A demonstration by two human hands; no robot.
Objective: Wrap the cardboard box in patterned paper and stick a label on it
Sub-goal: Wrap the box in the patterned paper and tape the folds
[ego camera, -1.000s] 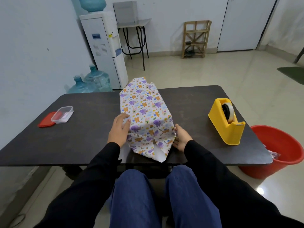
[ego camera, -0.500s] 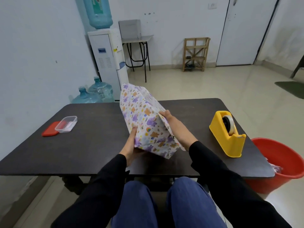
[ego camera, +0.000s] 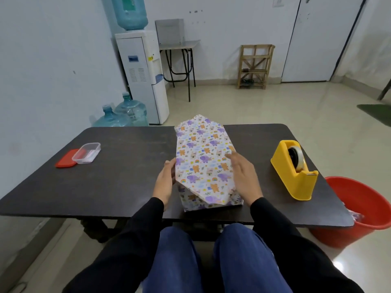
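The box wrapped in patterned paper lies lengthwise on the dark table, its near end folded to a point. My left hand rests flat against the box's left side with straight fingers. My right hand lies along the right side, its fingertips touching the top edge. The cardboard itself is hidden under the white paper with purple and orange animals. No label shows on the paper.
A yellow tape dispenser stands at the right of the table. A clear plastic container and its red lid sit at the left. A red bucket stands on the floor by the table's right corner.
The box was tipped up on its side between both hands half a second ago; now it lies flat again, farther right than a second ago, with a hand on each side.
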